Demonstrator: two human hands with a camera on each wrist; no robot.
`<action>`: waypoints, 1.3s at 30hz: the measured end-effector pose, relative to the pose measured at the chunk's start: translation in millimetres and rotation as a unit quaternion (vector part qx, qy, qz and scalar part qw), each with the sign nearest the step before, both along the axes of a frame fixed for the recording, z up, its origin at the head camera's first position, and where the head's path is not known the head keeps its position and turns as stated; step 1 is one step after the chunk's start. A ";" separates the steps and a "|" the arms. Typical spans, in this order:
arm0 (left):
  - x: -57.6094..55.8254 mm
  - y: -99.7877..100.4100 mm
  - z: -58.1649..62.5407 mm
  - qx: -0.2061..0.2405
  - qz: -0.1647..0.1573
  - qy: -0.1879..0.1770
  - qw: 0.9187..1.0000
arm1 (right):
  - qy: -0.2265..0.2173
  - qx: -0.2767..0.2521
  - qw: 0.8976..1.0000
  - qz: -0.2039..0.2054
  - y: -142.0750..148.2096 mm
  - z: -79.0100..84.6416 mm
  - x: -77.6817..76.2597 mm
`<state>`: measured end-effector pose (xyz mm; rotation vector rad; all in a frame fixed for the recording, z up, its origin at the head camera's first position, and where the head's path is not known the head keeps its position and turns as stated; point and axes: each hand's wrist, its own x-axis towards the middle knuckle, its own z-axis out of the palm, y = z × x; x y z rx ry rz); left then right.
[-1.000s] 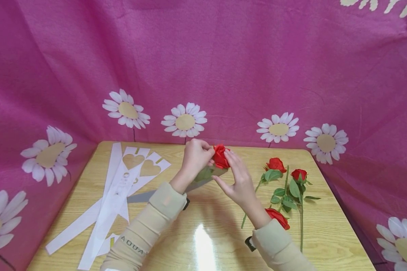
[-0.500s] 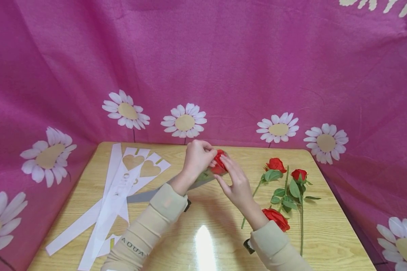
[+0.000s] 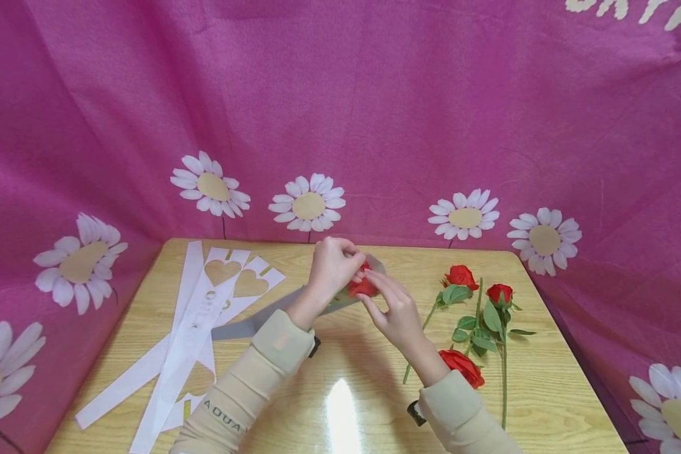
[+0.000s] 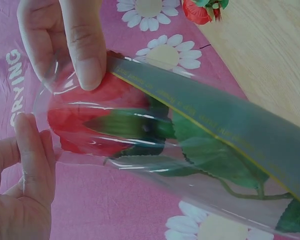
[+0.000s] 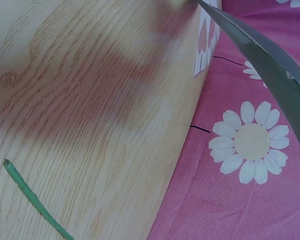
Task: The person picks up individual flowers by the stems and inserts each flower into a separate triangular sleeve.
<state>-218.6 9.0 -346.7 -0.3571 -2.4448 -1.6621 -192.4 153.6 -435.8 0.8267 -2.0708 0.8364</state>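
Note:
A red artificial rose (image 4: pixel 80 125) with green leaves sits inside a flower sleeve (image 4: pixel 225 130), clear on one side with a grey strip. Both hands meet at the sleeve's mouth, around the bloom. My left hand (image 3: pixel 333 268) pinches the edge of the mouth with thumb and fingertips. From the other side, my right hand (image 3: pixel 398 309) holds the sleeve by the bloom, its thumb (image 4: pixel 87 70) flat on the clear film and its other fingers behind. The sleeve slants down left, partly hidden by the left forearm. The right wrist view catches only its grey side.
Several white printed sleeves with heart cut-outs (image 3: pixel 193 328) lie fanned on the left of the wooden table (image 3: pixel 340 353). On the right lie loose red roses (image 3: pixel 461 277), one partly behind the right wrist. A pink curtain (image 3: pixel 374 126) with daisies surrounds the table.
The rose has sunk deeper into the sleeve; its bloom, earlier standing out at the mouth, now sits within the film. The right hand has shifted slightly left, closer to the left hand.

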 end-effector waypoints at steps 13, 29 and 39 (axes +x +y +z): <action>0.4 0.7 -1.8 -0.010 0.002 -0.001 1.000 | -0.018 -0.015 1.000 -0.001 -0.5 -4.0 1.2; 2.1 4.4 -3.7 0.038 -0.019 -0.049 0.998 | -0.169 -0.346 0.920 -0.075 -38.0 -24.3 27.9; 3.6 10.3 -7.5 0.062 -0.027 -0.047 0.997 | -0.304 -0.399 0.864 -0.036 -59.3 -27.2 39.2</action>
